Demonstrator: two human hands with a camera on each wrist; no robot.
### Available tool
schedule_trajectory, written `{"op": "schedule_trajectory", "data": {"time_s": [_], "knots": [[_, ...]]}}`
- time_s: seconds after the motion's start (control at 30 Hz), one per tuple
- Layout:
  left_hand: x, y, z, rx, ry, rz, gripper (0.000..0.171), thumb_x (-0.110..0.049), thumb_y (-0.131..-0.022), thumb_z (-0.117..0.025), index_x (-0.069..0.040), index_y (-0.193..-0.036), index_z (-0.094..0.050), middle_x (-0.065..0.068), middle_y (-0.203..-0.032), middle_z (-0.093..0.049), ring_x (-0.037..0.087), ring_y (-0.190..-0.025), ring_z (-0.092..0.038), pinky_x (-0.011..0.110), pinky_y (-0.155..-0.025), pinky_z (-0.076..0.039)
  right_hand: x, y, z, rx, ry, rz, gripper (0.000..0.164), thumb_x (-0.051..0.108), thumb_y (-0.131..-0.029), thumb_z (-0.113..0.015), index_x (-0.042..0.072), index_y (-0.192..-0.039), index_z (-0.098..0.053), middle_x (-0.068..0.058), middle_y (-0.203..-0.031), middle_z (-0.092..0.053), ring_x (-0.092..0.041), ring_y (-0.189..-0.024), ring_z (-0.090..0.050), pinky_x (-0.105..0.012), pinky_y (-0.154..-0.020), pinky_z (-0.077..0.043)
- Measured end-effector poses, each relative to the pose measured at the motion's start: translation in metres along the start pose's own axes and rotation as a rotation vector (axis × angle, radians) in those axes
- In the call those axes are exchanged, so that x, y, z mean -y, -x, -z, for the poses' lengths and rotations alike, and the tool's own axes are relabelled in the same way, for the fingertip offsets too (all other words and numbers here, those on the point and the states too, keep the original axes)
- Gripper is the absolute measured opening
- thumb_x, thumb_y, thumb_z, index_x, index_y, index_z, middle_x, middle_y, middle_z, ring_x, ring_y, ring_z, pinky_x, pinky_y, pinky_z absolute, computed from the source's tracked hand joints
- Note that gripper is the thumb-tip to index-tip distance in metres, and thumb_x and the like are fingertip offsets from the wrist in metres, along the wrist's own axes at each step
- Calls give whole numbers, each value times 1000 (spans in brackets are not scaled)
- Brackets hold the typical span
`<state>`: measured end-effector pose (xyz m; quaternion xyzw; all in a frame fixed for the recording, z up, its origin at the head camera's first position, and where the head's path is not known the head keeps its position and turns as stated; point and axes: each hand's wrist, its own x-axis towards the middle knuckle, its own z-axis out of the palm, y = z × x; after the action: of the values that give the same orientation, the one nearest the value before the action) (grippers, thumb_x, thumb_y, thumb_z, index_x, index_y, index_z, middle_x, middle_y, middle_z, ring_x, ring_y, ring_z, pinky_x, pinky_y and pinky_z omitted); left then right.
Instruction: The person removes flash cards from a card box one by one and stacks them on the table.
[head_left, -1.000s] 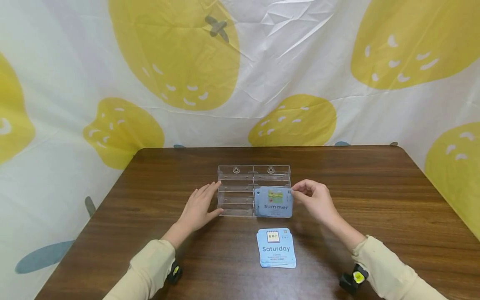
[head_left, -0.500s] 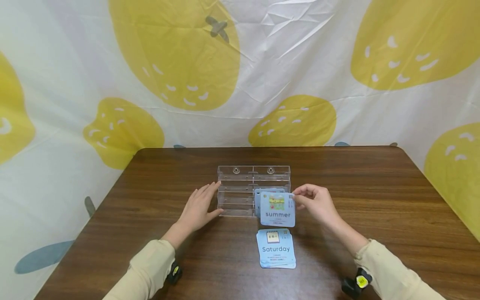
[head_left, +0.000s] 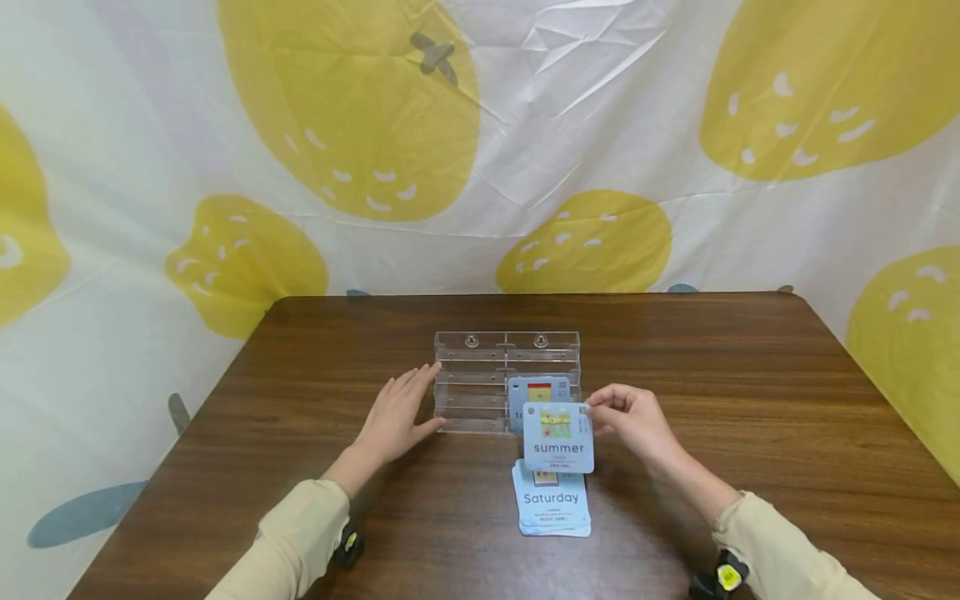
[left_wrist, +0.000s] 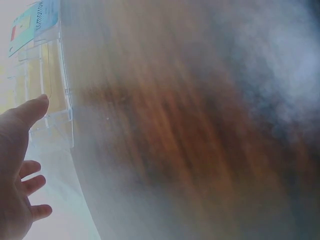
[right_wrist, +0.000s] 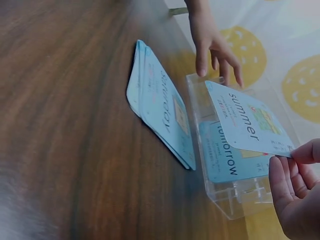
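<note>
My right hand (head_left: 633,423) pinches a light blue "summer" card (head_left: 558,439) by its upper right corner, between thumb and fingers. In the head view this card overlaps the top of the "Saturday" card stack (head_left: 555,508). Behind it, a "tomorrow" card (right_wrist: 232,155) sits in the lower right slot of a clear acrylic card rack (head_left: 471,387). My left hand (head_left: 397,412) rests at the rack's left side with fingers spread and fairly straight; thumb and fingertips are right at the edge. The left wrist view shows the left thumb (left_wrist: 32,110) over the rack's side.
A dark brown wooden table (head_left: 360,533) carries everything. Beyond its far edge hangs a white curtain (head_left: 600,108) printed with yellow fruit. The rack's left column and upper slots show no cards.
My right hand has drawn the "summer" card out of the rack and toward me, uncovering the "tomorrow" card. The left hand has stayed in place.
</note>
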<state>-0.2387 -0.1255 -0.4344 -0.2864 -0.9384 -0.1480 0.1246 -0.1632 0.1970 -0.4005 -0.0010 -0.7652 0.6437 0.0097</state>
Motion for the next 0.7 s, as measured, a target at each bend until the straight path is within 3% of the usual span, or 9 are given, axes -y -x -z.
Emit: {"op": "schedule_trajectory", "data": {"time_s": [0.2,0.7], "knots": [[-1,1,0,6,-6,2,79,-37,-77,-70,-13,-142,-31,16,-137,-42,32,-125,-39,55,-101,-29,-10,6,-2,61,-3,-48,13,0,-81,-58,-11,-88,-58,-4,-72,-63,-14,-63,-62,-35,-61,-55],[1,0,-1,17,-11,0,80,-38,-78,-69,-13,-142,-29,16,-138,-41,32,-125,-39,55,-101,-28,-23,18,-6,174,-43,-192,19,2,-84,-56,-13,-95,-56,-4,-76,-63,-14,-65,-60,-27,-59,-54]]}}
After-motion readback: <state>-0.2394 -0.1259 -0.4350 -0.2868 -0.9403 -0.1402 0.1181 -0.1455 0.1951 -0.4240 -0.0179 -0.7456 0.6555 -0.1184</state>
